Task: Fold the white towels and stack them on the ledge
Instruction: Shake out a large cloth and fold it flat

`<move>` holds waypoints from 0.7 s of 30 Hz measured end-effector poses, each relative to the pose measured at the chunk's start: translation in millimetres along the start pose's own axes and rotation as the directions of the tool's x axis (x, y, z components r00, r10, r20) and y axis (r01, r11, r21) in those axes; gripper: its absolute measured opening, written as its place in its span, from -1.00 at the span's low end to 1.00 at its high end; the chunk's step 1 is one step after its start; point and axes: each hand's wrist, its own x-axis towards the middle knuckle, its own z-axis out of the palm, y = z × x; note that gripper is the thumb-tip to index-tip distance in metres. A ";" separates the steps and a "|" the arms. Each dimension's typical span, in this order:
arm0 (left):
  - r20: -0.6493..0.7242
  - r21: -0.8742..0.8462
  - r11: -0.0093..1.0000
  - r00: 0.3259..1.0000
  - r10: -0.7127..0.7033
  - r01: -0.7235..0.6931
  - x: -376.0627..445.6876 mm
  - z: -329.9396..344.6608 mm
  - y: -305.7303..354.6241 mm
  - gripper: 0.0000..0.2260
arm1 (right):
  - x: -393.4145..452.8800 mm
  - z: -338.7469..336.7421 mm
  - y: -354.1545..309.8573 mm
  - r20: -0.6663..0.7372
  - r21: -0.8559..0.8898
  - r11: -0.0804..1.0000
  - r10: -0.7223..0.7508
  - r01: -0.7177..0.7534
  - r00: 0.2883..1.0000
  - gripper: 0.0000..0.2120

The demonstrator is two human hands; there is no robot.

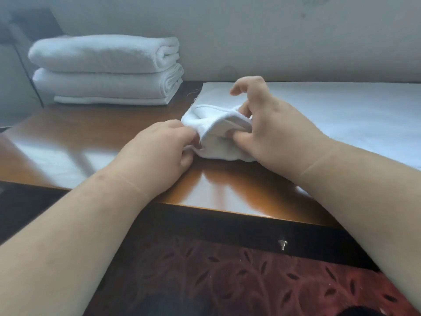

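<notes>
Three folded white terry towels already stacked on the glossy brown wooden ledge — left hand and right hand both pinching another small white towel mid-fold.

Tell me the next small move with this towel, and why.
Probably draw the gathered end over the flat part to make the fold. Both hands, left hand and right hand, pinch a bunched end of the towel, while the rest lies spread on the ledge. It is not yet folded like the stack.
</notes>
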 end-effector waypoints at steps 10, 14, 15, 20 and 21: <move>0.054 -0.154 0.986 0.997 -0.062 0.069 -2.2 1.0 -2.2 -0.94 | 65.8 24.2 -23.7 -0.086 0.088 0.993 0.086 -0.078 0.993 -0.52; 0.020 -0.097 0.993 0.997 -0.070 0.071 -3.0 0.0 -0.9 -0.89 | 51.1 40.9 -22.1 -0.137 0.220 0.971 0.131 -0.099 0.982 -0.81; 0.029 -0.093 0.993 0.997 -0.065 0.067 -2.1 -0.5 -0.3 -0.90 | 49.1 43.8 -23.8 -0.119 0.243 0.961 0.164 -0.132 0.979 -0.79; -0.038 -0.223 0.953 0.975 -0.218 0.204 -3.4 0.3 -5.1 -0.80 | 45.2 40.9 -30.8 0.209 0.062 0.993 0.085 -0.100 0.974 -0.88; -0.095 -0.352 0.885 0.930 -0.356 0.304 -4.5 0.0 -7.8 -0.82 | 43.6 40.2 -31.1 0.263 0.028 0.997 0.057 -0.067 0.963 -0.88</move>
